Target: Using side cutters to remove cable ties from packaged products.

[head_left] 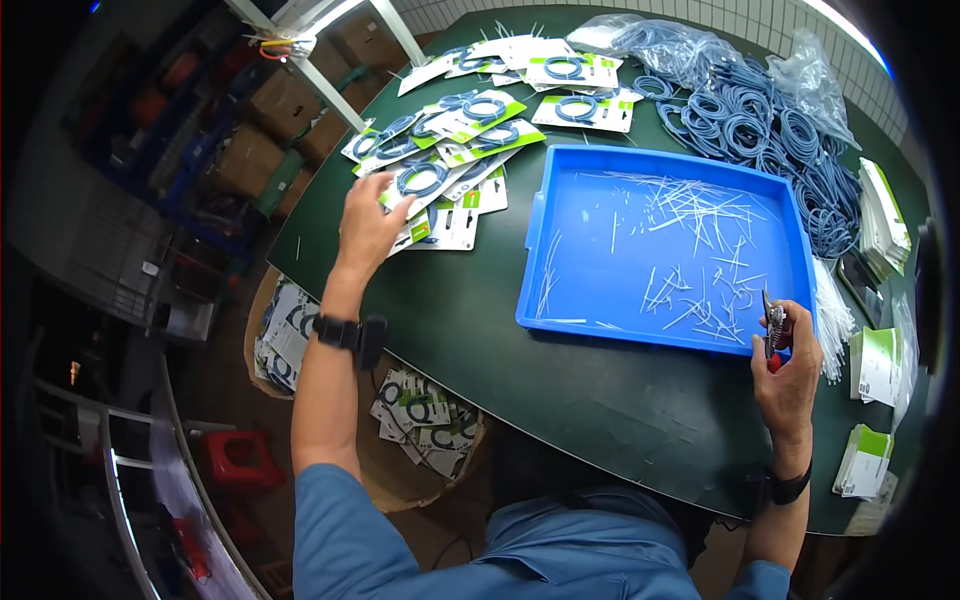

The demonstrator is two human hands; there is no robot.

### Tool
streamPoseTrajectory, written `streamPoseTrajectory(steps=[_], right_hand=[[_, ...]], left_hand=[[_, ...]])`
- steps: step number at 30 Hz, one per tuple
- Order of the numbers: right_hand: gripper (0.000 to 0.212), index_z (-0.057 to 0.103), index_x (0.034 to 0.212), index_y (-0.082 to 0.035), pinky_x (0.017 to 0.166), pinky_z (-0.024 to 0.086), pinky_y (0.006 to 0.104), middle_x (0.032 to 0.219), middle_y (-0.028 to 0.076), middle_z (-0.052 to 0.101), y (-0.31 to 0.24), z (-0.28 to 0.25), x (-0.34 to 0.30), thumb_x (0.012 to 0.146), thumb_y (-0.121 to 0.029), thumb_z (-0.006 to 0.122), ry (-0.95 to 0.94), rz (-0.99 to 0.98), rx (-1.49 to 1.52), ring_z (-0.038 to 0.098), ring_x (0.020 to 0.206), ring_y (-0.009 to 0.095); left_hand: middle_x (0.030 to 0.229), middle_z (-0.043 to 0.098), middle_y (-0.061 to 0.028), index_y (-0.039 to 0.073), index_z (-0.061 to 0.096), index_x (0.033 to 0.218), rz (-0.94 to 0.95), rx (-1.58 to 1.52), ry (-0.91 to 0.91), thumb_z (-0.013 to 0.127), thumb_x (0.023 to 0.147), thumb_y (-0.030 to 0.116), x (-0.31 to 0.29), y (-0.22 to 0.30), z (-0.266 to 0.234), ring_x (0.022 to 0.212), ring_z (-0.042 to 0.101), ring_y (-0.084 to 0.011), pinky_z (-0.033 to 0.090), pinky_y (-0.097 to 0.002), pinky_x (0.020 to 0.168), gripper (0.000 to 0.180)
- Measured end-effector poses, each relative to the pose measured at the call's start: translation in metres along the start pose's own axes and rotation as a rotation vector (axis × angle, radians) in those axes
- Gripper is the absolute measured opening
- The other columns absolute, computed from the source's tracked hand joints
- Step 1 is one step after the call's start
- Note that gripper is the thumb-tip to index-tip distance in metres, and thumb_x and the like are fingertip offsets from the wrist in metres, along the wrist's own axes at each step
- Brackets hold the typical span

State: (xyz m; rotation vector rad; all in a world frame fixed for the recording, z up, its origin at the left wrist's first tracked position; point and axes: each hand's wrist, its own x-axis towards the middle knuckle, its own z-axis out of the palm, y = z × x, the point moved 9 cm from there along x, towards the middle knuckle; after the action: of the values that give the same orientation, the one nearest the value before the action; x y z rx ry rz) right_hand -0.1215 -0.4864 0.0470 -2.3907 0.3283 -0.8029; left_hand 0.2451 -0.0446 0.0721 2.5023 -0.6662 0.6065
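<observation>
White-and-green cardboard cards with coiled blue cables (422, 179): lying heaped, far left. Left hand (366, 226): reaching to the heap's near edge, fingers curving, slightly parted; whether pinching a card, cannot tell. Right hand (790, 368): gripping red-handled metal cutters (774, 318) at the near right corner of a rectangular blue tray (600, 250), which is holding thin white strips (705, 210). Dark green worktop (470, 330): carrying all.
</observation>
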Motion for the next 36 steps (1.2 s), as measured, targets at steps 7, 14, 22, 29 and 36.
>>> streamPoseTrajectory(steps=[7, 14, 22, 29, 36], right_hand=[[0.053, 0.061, 0.138, 0.000, 0.084, 0.055, 0.0345, 0.106, 0.013, 0.069, -0.017, -0.005, 0.001, 0.088, -0.002, 0.078, -0.008, -0.126, -0.018, 0.070, 0.090, 0.021], [0.065, 0.060, 0.145, 0.000, 0.076, 0.050, 0.0305, 0.099, 0.008, 0.064, -0.014, -0.018, 0.001, 0.090, -0.024, 0.084, -0.023, -0.059, 0.036, 0.058, 0.080, 0.017], [0.071, 0.060, 0.145, 0.000, 0.073, 0.045, 0.0321, 0.096, 0.010, 0.061, -0.017, -0.023, -0.002, 0.091, -0.040, 0.082, -0.180, 0.025, 0.114, 0.053, 0.078, 0.017], [0.073, 0.056, 0.150, -0.002, 0.075, 0.048, 0.0391, 0.088, 0.013, 0.056, -0.051, -0.013, -0.002, 0.086, -0.026, 0.082, -0.285, 0.009, 0.127, 0.056, 0.077, 0.028], [0.081, 0.056, 0.150, -0.004, 0.078, 0.055, 0.0382, 0.099, 0.014, 0.064, -0.050, -0.007, -0.003, 0.076, -0.012, 0.089, -0.173, -0.128, 0.113, 0.063, 0.084, 0.029]], left_hand=[[0.130, 0.063, -0.0175, 0.005, 0.053, 0.146, 0.050, 0.428, -0.273, 0.082, 0.085, 0.031, 0.028, 0.010, 0.077, 0.127, 0.055, -0.0374, 0.047, -0.0495, 0.108, 0.073], [0.131, 0.066, -0.0204, 0.005, 0.053, 0.146, 0.108, 0.442, -0.315, 0.079, 0.088, 0.028, 0.031, 0.020, 0.056, 0.122, 0.059, -0.0405, 0.048, -0.0496, 0.107, 0.068], [0.103, 0.073, -0.0184, -0.002, 0.066, 0.121, 0.064, 0.426, -0.089, 0.066, 0.097, 0.020, 0.031, 0.093, -0.024, 0.097, 0.069, -0.0361, 0.056, -0.0463, 0.092, 0.032], [0.115, 0.069, -0.0166, -0.008, 0.057, 0.128, -0.346, -1.356, -0.214, 0.054, 0.101, 0.013, -0.023, 0.186, 0.030, 0.102, 0.071, -0.0223, 0.058, -0.0368, 0.091, 0.034], [0.120, 0.068, -0.0154, -0.007, 0.055, 0.134, -0.359, -1.586, -0.366, 0.056, 0.101, 0.013, -0.062, 0.286, 0.088, 0.102, 0.071, -0.0209, 0.059, -0.0354, 0.090, 0.038]])
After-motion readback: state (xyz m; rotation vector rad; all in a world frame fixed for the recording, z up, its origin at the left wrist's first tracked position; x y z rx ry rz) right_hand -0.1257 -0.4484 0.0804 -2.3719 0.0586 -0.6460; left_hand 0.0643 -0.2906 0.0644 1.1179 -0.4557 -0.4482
